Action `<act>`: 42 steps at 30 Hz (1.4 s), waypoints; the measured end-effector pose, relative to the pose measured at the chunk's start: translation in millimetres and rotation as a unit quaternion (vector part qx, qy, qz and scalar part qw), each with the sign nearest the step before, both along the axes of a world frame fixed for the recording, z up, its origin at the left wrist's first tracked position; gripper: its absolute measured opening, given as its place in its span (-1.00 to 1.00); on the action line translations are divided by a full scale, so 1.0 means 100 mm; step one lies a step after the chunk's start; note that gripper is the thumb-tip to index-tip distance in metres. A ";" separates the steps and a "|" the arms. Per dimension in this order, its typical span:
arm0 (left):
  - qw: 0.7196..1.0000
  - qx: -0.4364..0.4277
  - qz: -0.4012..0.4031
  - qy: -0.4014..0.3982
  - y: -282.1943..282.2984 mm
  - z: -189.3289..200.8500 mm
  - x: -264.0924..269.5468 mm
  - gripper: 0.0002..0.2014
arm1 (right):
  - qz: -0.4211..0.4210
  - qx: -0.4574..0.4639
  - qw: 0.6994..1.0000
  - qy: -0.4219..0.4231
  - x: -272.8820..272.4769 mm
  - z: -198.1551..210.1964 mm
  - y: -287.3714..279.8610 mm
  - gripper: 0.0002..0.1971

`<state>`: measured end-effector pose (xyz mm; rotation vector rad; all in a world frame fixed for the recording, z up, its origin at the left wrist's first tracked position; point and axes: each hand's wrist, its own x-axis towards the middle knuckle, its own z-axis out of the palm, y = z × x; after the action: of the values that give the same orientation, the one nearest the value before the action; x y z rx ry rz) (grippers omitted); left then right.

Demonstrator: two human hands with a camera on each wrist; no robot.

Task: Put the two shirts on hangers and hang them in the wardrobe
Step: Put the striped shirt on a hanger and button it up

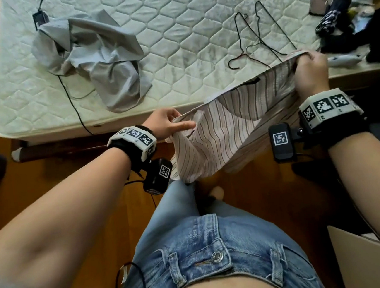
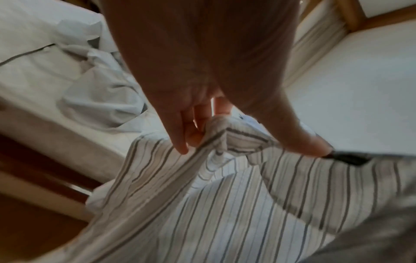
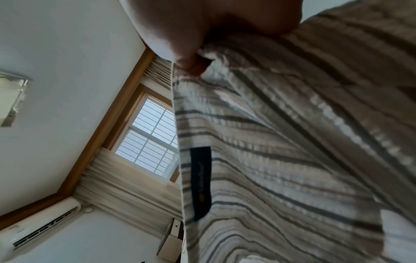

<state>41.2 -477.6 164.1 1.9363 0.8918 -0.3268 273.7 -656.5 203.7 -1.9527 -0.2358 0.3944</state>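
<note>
A striped beige shirt (image 1: 229, 127) hangs stretched between my two hands in front of the bed. My left hand (image 1: 170, 123) pinches its lower left edge, with the fingers curled into the cloth (image 2: 216, 135). Higher up at the right, my right hand (image 1: 310, 68) grips the shirt's bunched top edge (image 3: 211, 58); a dark label (image 3: 201, 183) shows on the fabric. A crumpled grey shirt (image 1: 99, 61) lies on the mattress (image 1: 194, 25) at the left. Two thin wire hangers (image 1: 259, 36) lie on the mattress just beyond my right hand.
A black cable (image 1: 73, 102) runs from a small black box (image 1: 40, 17) under the grey shirt and over the mattress edge. A heap of dark and light clothes (image 1: 347, 19) fills the bed's right end. Wooden floor (image 1: 46, 183) lies around my legs.
</note>
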 end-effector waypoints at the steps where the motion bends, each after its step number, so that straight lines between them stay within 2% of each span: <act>1: 1.000 0.013 -0.009 0.016 0.03 0.00 0.01 -0.68 | 0.009 -0.001 1.000 -0.011 0.04 -0.01 0.04 -0.57; 3: 0.996 0.073 0.003 0.053 0.14 -0.02 0.02 -0.71 | 0.023 -0.021 0.999 -0.024 0.08 0.01 0.13 -0.59; 5: 0.988 0.124 0.052 0.080 0.30 -0.03 0.03 -0.81 | 0.047 -0.039 0.997 -0.036 0.12 -0.01 0.21 -0.65; 7: 0.976 0.160 0.104 0.102 0.51 -0.02 0.05 -0.79 | 0.076 -0.092 0.991 -0.053 0.15 -0.04 0.30 -0.68; 12: 0.960 0.190 0.180 0.100 1.00 0.06 0.23 -0.71 | 0.121 -0.280 0.947 -0.097 0.30 -0.14 0.54 -0.66; 15: 0.950 0.215 0.204 0.095 1.29 0.08 0.43 -0.71 | 0.125 -0.330 0.929 -0.114 0.47 -0.26 0.71 -0.65; 20: 0.954 0.190 0.222 0.070 1.85 0.12 0.83 -0.70 | 0.068 -0.371 0.923 -0.080 0.76 -0.36 1.10 -0.60; 22: 0.957 0.163 0.232 0.064 2.10 0.11 0.97 -0.67 | 0.048 -0.387 0.921 -0.022 0.86 -0.36 1.33 -0.65; 24: 0.964 0.109 0.243 0.024 2.31 0.09 1.08 -0.66 | 0.053 -0.397 0.916 0.024 0.92 -0.33 1.55 -0.71; 27: 0.963 0.031 0.264 -0.038 2.55 0.15 1.24 -0.59 | 0.061 -0.351 0.929 0.104 0.95 -0.21 1.96 -0.66; 29: 0.958 -0.007 0.271 -0.090 2.69 0.20 1.37 -0.50 | 0.062 -0.258 0.954 0.139 1.01 -0.15 2.23 -0.59; 31: 0.953 -0.027 0.269 -0.134 2.82 0.29 1.53 -0.44 | 0.003 -0.137 0.978 0.160 1.15 -0.14 2.45 -0.50; 33: 0.940 -0.083 0.275 -0.183 2.90 0.39 1.72 -0.38 | -0.013 -0.057 0.984 0.169 1.21 -0.04 2.67 -0.62; 35: 0.927 -0.136 0.271 -0.220 2.91 0.45 1.89 -0.35 | 0.007 0.018 0.982 0.187 1.23 0.07 2.88 -0.70; 38: 0.934 -0.184 0.202 -0.228 2.85 0.45 2.20 -0.36 | 0.087 0.036 0.975 0.199 1.28 0.06 3.16 -0.73; 42: 0.973 -0.149 0.052 -0.171 2.68 0.23 2.49 -0.25 | 0.171 0.008 0.961 0.218 1.31 -0.21 3.28 -0.74</act>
<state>290.0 -209.5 186.8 1.5984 0.6715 -0.0550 404.9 -328.8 182.6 -1.7557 -0.2877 1.0319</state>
